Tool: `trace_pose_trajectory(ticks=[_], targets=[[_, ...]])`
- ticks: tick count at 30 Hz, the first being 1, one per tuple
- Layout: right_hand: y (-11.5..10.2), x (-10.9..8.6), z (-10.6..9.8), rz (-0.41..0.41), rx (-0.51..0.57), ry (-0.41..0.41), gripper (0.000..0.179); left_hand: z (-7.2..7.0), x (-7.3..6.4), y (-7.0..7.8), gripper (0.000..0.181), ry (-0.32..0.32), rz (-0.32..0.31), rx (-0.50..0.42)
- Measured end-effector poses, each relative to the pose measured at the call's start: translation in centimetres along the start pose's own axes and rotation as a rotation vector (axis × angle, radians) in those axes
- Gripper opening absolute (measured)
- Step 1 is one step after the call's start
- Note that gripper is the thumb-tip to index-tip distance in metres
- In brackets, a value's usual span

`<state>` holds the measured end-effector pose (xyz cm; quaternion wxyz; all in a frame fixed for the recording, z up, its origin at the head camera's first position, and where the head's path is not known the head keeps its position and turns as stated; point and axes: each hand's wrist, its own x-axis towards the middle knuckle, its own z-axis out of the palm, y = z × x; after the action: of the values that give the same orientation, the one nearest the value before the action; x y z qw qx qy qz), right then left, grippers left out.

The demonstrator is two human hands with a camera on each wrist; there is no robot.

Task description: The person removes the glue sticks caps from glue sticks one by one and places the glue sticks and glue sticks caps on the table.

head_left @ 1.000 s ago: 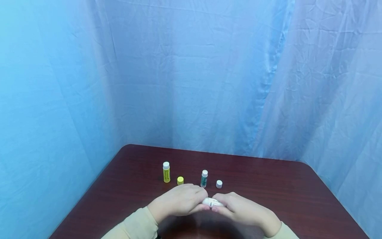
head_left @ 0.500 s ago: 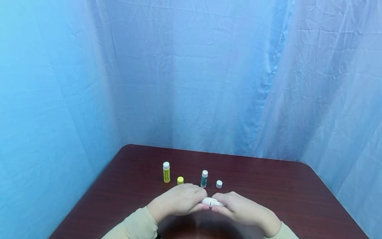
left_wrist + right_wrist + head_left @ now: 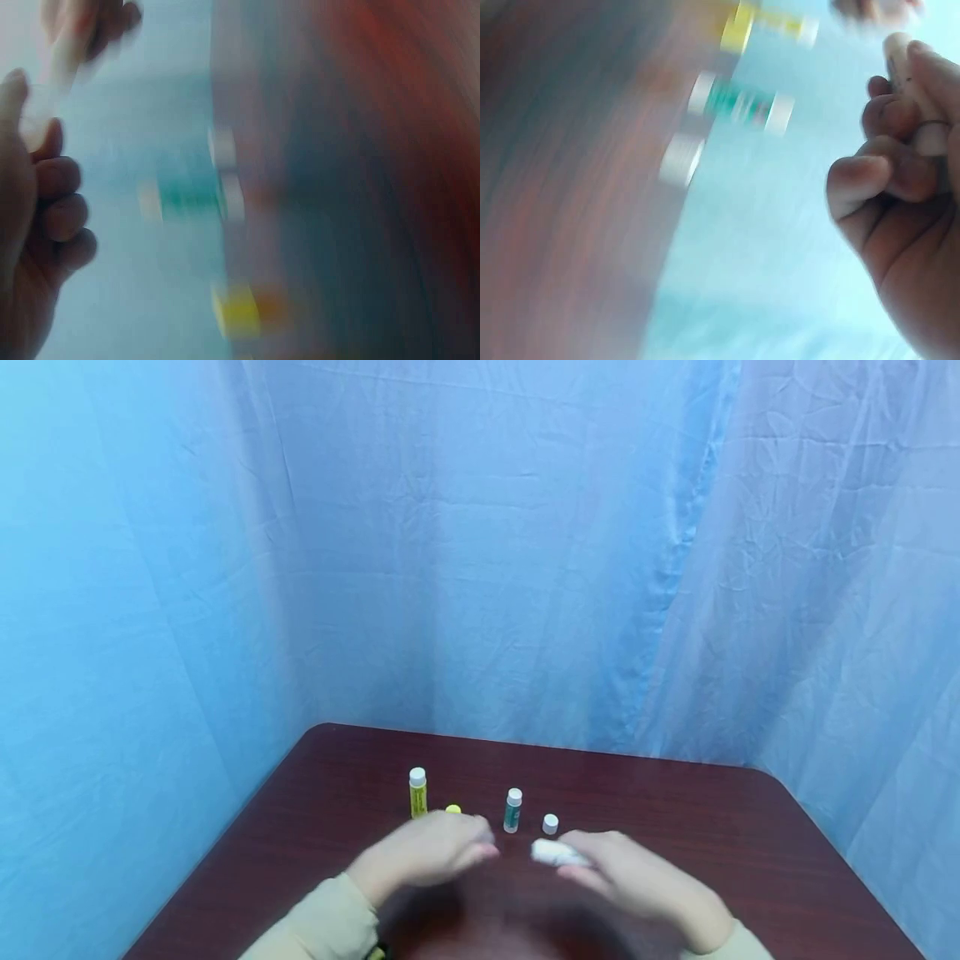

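My right hand (image 3: 633, 872) grips a white glue stick (image 3: 553, 852), its pale end poking out past the thumb and fingers. In the right wrist view, curled fingers wrap the lower part of this stick (image 3: 900, 64). To the left and apart from it, my left hand (image 3: 423, 847) pinches a small pale cap (image 3: 36, 124) between thumb and forefinger, mostly hidden and blurred. Beyond the hands stand a green-labelled tube (image 3: 512, 814) with a white top and a loose white cap (image 3: 551, 824). A yellow tube (image 3: 418, 795) and a yellow cap (image 3: 453, 809) are partly behind the left hand.
The dark red-brown table (image 3: 675, 802) has rounded far corners. Pale blue cloth (image 3: 480, 568) hangs behind it and along both sides. A small dark and yellow object (image 3: 377, 952) shows by the left sleeve at the bottom edge.
Both hands were together on the white stick. Now they have drawn apart, the left hand moving left and the right hand moving right with the stick. The standing tubes and caps stay put.
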<state>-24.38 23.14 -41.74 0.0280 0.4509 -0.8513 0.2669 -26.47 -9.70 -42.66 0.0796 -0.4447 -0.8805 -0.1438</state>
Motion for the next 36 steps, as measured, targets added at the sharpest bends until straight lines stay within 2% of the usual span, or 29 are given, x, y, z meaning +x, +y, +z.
trace_pose_trajectory(ticks=[3, 5, 8, 12, 19, 22, 27, 36], targets=[[1.5, -2.3, -1.8, 0.083, -0.029, 0.088, 0.008, -1.0, -2.5, -2.1, 0.025, 0.048, -0.147, -0.017], [2.2, -3.4, -2.6, 0.108, -0.026, 0.108, 0.010, -1.8, -3.5, -2.8, 0.025, 0.076, -0.175, -0.009], [2.5, -3.8, -3.0, 0.107, -0.020, 0.085, 0.008, -2.4, -3.9, -3.0, 0.023, 0.110, -0.134, -0.034], [2.2, -3.4, -2.5, 0.088, -0.002, 0.043, 0.005, -2.4, -3.5, -2.4, 0.024, 0.106, -0.114, -0.052], [1.5, -2.7, -2.4, 0.109, -0.013, 0.057, 0.004, -2.0, -3.5, -2.0, 0.015, 0.082, -0.203, -0.075], [1.5, -2.6, -2.5, 0.118, -0.014, 0.049, 0.004, -2.0, -3.6, -2.0, 0.018, 0.061, -0.221, -0.090], [1.7, -2.6, -2.5, 0.115, -0.013, 0.048, 0.004, -2.0, -3.5, -2.0, 0.029, 0.086, -0.183, -0.050], [1.8, -2.6, -2.5, 0.116, -0.025, 0.055, 0.007, -1.6, -3.7, -2.1, 0.035, 0.109, -0.144, -0.024]])
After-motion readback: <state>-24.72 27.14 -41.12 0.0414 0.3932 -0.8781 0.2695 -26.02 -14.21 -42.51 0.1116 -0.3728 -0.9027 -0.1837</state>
